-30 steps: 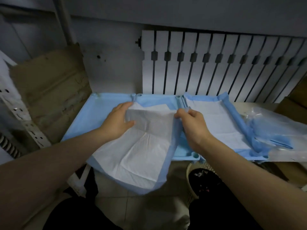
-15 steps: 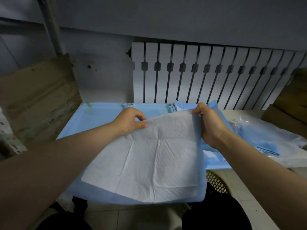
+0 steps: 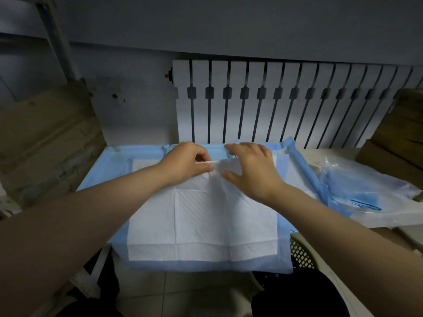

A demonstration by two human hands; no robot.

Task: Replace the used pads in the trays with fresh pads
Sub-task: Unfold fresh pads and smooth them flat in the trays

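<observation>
Now pinching far edge of the fresh pad (image 3: 201, 223) in left grip (image 3: 187, 164). Pressing alongside with right grip (image 3: 253, 171), fingers spread, apparently flat.

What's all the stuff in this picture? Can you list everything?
pad: one, white with a blue border, spread in the middle over the trays
other pads: two, white and blue, one left and one right of it
trays: at least two, light blue, side by side below the radiator
radiator: one, white, on the back wall
plastic bag: one, clear with blue folded things inside, right
cardboard: brown, far left and far right
basket: one, pale lattice, low right
left hand: one, pinches the pad's far edge
right hand: one, fingers spread over that edge
</observation>
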